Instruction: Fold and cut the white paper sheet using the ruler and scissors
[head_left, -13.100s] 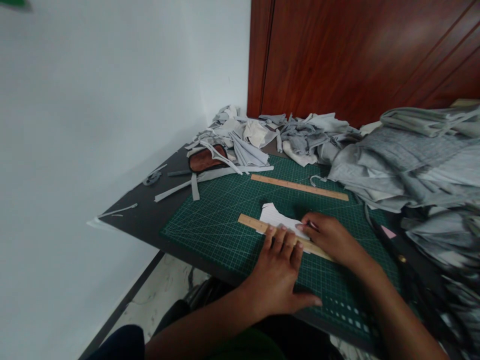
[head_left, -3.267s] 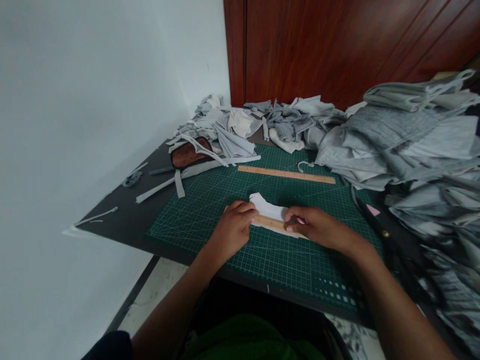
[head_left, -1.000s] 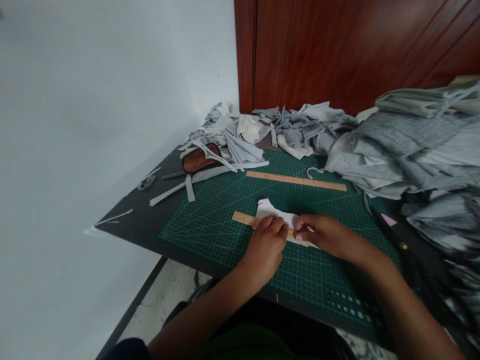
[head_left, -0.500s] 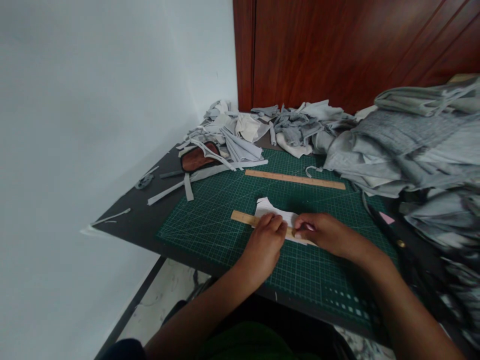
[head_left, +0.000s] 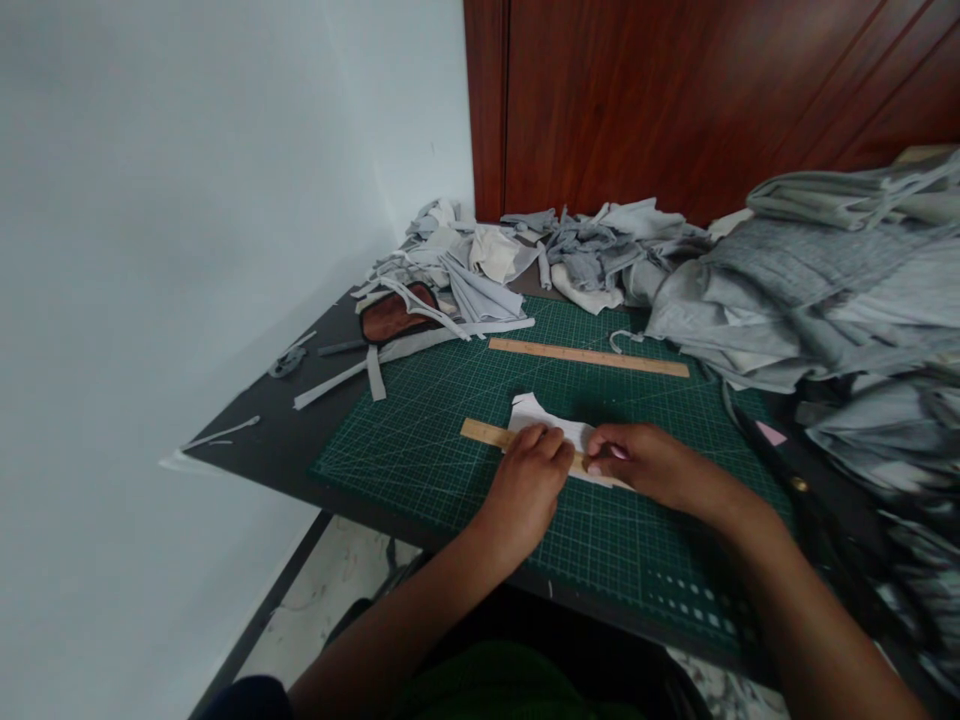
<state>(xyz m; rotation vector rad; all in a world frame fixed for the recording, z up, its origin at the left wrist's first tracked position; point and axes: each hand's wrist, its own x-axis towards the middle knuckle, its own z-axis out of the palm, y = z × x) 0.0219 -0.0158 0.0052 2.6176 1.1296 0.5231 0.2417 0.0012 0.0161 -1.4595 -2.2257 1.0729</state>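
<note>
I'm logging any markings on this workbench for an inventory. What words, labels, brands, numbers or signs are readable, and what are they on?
None can be read.
Near ruler: partly covered; any markings too small to read.
Far ruler: faint marks, too small to read.
Green cutting mat: grid lines and pale dots, no readable characters.
White piece: no legible writing.

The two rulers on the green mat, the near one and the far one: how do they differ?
The near ruler lies across the white paper, while the far ruler lies on the green mat itself. The left hand rests on the near ruler; no hand touches the far ruler. The near ruler is partly covered, whereas the far ruler shows from end to end. Both are straight, wood-coloured and slant down to the right in the picture.
</note>
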